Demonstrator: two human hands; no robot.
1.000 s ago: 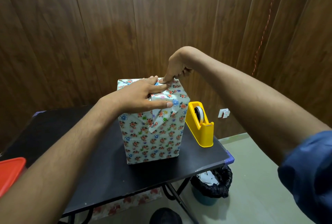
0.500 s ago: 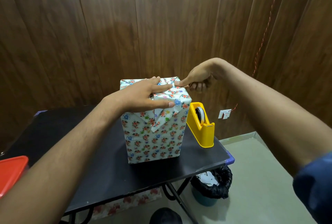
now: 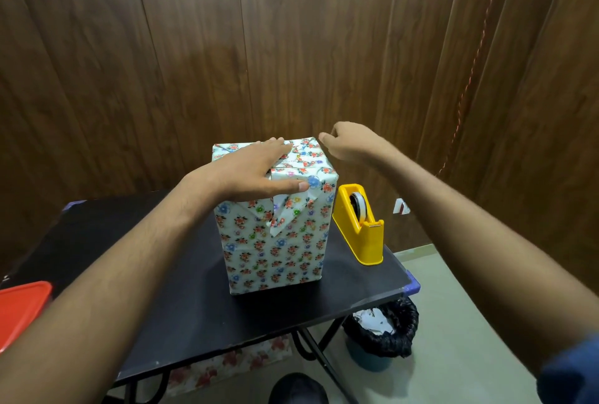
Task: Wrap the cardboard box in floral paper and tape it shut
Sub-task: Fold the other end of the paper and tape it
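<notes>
Box [image 3: 275, 241] stands upright on the bench [image 3: 181, 300], long axis vertical, folded flap pointing down its near face. Your left hand [image 3: 249, 173] presses flat on top, fingers straight. Your right hand [image 3: 348, 144] hovers just beside the top-right corner, fingers curled, empty. Dispenser [image 3: 359, 225] right of box.

We're looking at a wall of dark brown wood-grain panels [image 3: 291, 47] with vertical seams, filling the whole upper view. Down the right side we see a thin reddish cord [image 3: 476, 57] hanging against the panels, and low on the wall a small white socket [image 3: 401, 206]. Below it we've got a pale greenish floor [image 3: 453, 322]. The black counter [image 3: 181, 290] stands on folding black legs [image 3: 321, 358]. Beside the legs sits a waste bin [image 3: 381, 335] lined with a black bag.
</notes>
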